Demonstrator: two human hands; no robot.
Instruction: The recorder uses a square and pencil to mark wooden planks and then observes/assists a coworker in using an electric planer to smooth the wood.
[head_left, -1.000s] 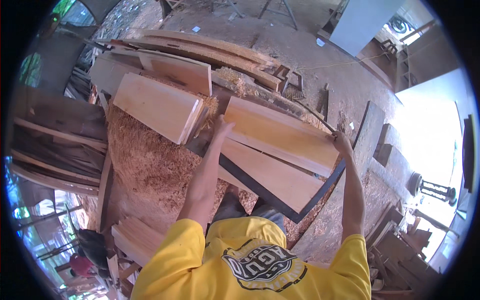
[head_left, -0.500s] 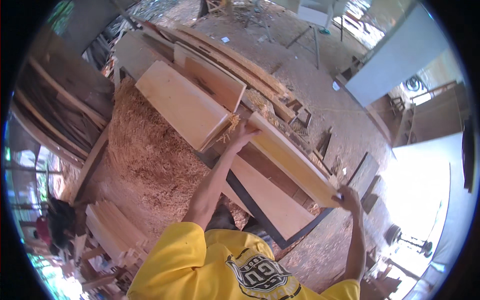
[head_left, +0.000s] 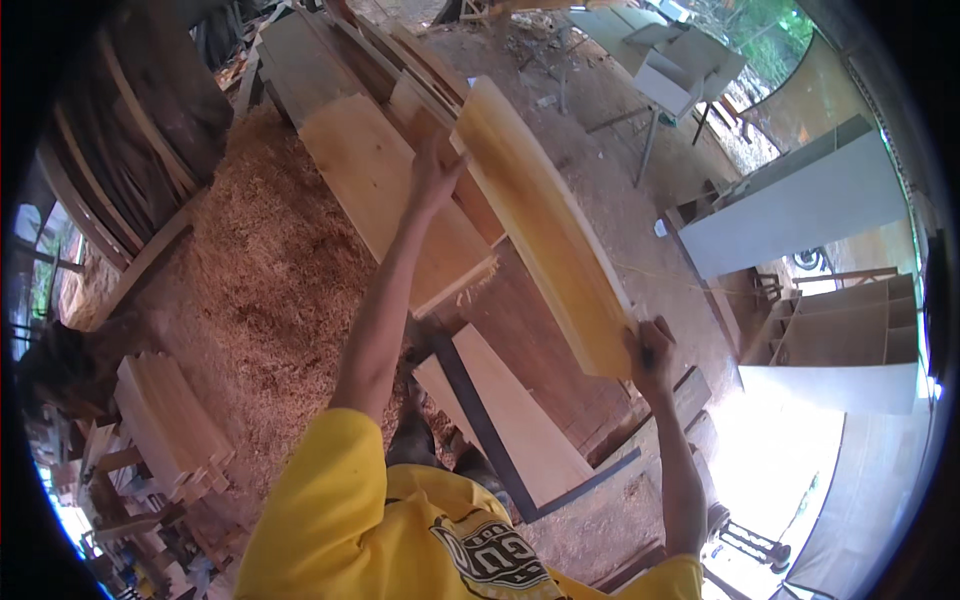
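Note:
A long wooden board [head_left: 540,230] is raised at a slant above the work surface, its broad yellowish face toward me. My left hand [head_left: 434,182] grips its left edge near the far end, fingers partly hidden. At the near right corner my right hand [head_left: 652,352] is closed round the board's end. Beneath and left of it lies a wide pale board [head_left: 370,170] on other planks, with curled shavings at its near end. Nearer me, a light wood panel [head_left: 515,420] lies beside a dark L-shaped edge [head_left: 478,415].
A big heap of wood shavings [head_left: 270,270] covers the floor to the left. Stacked planks [head_left: 170,420] stand at the lower left. Dark boards [head_left: 150,120] lean at the upper left. A pale cabinet [head_left: 800,220] and an open shelf unit [head_left: 840,335] stand at the right.
Both hands have lifted the board higher and farther from me, turning more of its broad face into sight. The pale board and the panel below are more exposed. The view has shifted.

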